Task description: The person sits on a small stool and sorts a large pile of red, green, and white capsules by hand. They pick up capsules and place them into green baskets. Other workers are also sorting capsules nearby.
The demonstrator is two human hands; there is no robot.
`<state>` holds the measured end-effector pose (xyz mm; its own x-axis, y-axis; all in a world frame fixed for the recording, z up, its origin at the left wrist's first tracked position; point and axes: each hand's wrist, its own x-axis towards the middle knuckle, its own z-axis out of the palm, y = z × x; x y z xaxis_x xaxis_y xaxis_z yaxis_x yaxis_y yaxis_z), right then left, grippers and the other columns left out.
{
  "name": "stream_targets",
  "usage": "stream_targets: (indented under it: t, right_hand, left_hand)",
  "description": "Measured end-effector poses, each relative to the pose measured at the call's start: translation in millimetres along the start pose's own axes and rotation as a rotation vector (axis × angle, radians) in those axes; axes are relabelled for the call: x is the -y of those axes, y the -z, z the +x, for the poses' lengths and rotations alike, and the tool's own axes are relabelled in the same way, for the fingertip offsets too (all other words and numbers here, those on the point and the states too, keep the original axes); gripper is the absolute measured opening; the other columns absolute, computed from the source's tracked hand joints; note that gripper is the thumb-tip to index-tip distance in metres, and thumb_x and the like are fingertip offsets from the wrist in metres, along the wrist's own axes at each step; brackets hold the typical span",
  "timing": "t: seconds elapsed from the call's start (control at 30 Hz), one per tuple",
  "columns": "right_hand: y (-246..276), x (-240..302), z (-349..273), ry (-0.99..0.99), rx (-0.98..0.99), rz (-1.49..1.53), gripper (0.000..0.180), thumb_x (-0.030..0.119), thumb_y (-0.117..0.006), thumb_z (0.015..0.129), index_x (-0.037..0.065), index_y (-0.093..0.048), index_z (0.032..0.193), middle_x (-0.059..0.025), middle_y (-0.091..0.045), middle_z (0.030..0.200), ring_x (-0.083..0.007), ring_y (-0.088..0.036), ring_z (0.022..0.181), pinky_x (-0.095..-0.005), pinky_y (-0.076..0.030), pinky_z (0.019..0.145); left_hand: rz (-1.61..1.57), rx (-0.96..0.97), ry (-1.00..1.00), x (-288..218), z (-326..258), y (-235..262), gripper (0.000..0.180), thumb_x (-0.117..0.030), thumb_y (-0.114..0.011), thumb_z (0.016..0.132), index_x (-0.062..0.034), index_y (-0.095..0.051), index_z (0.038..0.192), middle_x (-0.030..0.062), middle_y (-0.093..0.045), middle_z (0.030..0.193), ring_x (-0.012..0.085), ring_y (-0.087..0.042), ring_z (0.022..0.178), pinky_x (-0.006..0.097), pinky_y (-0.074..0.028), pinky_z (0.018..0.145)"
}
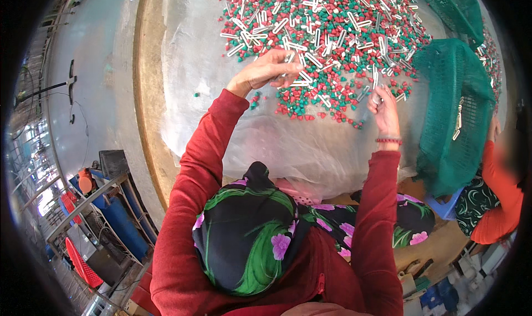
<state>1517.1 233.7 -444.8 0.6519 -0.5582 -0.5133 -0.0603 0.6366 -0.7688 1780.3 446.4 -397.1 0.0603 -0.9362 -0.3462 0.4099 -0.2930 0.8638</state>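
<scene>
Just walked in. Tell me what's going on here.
A person works bare-handed over small red and green pieces mixed with pale clips, spread on a plastic sheet. The left hand is at the near left of the spread, the right hand at its near edge; I can't tell what either grips. Green netting stands to the right.

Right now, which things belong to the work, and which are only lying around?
Likely part of the work:
small red and green pieces
slotted pale strips
translucent plastic sheet
green mesh baskets

Likely just lying about:
orange object, far left
red perforated plastic piece, lower left
</scene>
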Motion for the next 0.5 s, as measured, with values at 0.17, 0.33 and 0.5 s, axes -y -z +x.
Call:
stream_targets:
  t: [0.17, 0.33, 0.5]
  right_hand:
    - [-18, 0, -54, -0.08, 0.196, 0.311, 0.009, 0.014, -0.057, 0.086, 0.008, -0.051, 0.085, 0.0013, -0.037, 0.058, -0.0091, -0.036, 0.048, -0.0209, -0.026, 0.041]
    - [-25, -62, -16, 0.051, 0.093, -0.758, 0.023, 0.021, -0.065, 0.079, 0.004, -0.056, 0.092, -0.0076, -0.054, 0.059, -0.0211, -0.054, 0.052, -0.0324, -0.043, 0.048]
    - [-81, -81, -14, 0.389, -0.001, -1.731, 0.026, 0.022, -0.065, 0.075, 0.002, -0.055, 0.089, -0.0171, -0.063, 0.071, -0.0364, -0.063, 0.069, -0.0449, -0.049, 0.06]
  left_hand:
    - [1.083, -0.248, -0.223, 46, 18, -9, 0.029, -0.03, -0.065, 0.081, -0.0035, -0.055, 0.081, 0.009, -0.059, 0.061, 0.0175, -0.058, 0.052, 0.032, -0.042, 0.044]
    - [1.688, -0.225, -0.1, 69, 33, -20, 0.036, -0.032, -0.071, 0.072, -0.0014, -0.058, 0.085, 0.0139, -0.063, 0.069, 0.03, -0.065, 0.068, 0.04, -0.051, 0.058]
    - [1.345, -0.238, -0.067, 54, 27, -8, 0.027, -0.029, -0.061, 0.078, -0.0024, -0.058, 0.08, 0.0113, -0.061, 0.067, 0.0211, -0.062, 0.064, 0.035, -0.049, 0.054]
